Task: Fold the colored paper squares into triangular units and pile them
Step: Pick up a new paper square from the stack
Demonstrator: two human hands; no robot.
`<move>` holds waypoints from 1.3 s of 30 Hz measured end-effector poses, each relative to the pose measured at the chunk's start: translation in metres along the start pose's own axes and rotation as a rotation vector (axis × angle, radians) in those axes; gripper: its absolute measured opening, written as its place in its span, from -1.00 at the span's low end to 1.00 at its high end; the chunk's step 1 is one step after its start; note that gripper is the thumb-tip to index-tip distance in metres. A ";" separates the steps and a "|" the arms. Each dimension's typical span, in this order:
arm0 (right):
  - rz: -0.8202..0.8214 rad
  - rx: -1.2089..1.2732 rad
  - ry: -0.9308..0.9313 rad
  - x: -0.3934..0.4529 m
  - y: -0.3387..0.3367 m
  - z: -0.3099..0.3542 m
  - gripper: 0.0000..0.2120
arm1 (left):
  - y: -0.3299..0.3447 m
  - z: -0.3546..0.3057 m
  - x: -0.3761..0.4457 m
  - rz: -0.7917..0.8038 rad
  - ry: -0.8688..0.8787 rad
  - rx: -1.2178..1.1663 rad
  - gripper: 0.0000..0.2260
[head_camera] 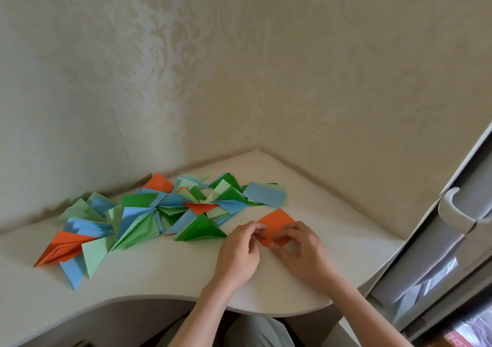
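An orange paper piece [275, 221] lies on the white desk [165, 269] right of centre. My left hand [239, 253] pinches its near left edge with curled fingers. My right hand [300, 250] pinches its near right part, fingertips bent down onto the paper. A wide pile of folded triangles [149, 218] in green, light green, blue and orange spreads across the desk to the left. A dark green triangle [199, 230] lies closest to my left hand. A small stack of flat blue and green squares [265, 194] sits behind the orange piece.
The desk fills a corner between two patterned walls [319, 93]. Its front edge curves inward above my legs. A white cabinet door with a curved handle [452, 208] stands at the right.
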State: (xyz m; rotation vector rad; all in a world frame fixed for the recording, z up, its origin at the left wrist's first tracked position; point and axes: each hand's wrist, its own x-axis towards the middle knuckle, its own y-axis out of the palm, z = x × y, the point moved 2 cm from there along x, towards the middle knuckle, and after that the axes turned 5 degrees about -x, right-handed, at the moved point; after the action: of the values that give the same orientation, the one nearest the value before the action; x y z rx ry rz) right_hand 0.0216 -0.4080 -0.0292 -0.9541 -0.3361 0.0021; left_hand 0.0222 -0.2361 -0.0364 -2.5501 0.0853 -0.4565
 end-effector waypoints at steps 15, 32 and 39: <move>0.131 0.119 -0.113 0.011 -0.015 0.008 -0.93 | -0.005 -0.010 -0.003 -0.117 0.106 0.070 -0.73; -0.049 -0.070 -0.179 -0.007 -0.008 0.008 -0.77 | -0.004 -0.012 -0.004 -0.098 0.095 0.097 -0.88; -0.132 -0.058 -0.116 0.001 -0.006 0.006 -0.79 | -0.005 -0.013 -0.002 -0.175 0.066 0.086 -0.91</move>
State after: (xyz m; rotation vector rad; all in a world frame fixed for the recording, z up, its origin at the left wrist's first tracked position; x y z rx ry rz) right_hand 0.0197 -0.4068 -0.0214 -0.9894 -0.5077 -0.0736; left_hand 0.0154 -0.2375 -0.0244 -2.4687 -0.1317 -0.5987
